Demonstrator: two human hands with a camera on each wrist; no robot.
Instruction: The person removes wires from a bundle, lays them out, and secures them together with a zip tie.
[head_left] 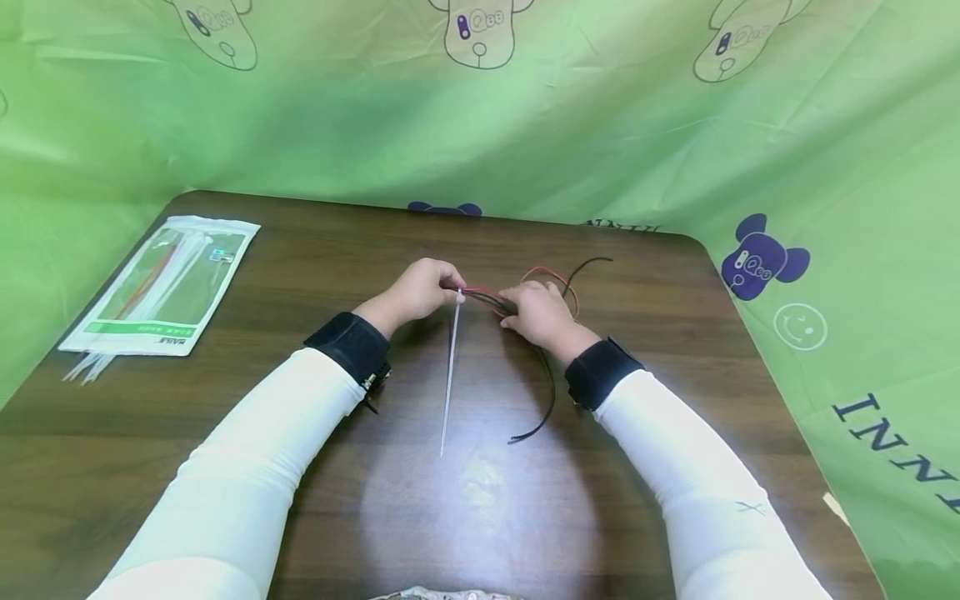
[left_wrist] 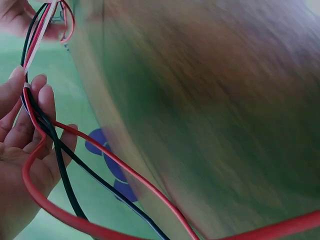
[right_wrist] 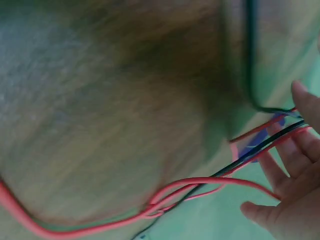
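Note:
A bundle of red and black wires (head_left: 483,294) stretches between the two hands above the table. My left hand (head_left: 423,287) pinches the bundle between thumb and fingers, right where a white cable tie (head_left: 451,367) loops around it. The tie's long tail hangs down toward the front. In the left wrist view the tie's small head (left_wrist: 27,85) lies at the fingertips. My right hand (head_left: 542,315) holds the wires farther along; in the right wrist view they run between its thumb and fingers (right_wrist: 282,152). Loose red and black ends loop out behind and below that hand.
A clear-front bag of cable ties (head_left: 168,283) lies at the table's left, with several tie ends (head_left: 96,363) poking out of its near end. A green printed cloth (head_left: 337,108) surrounds the brown wooden table (head_left: 300,533) at the back and sides.

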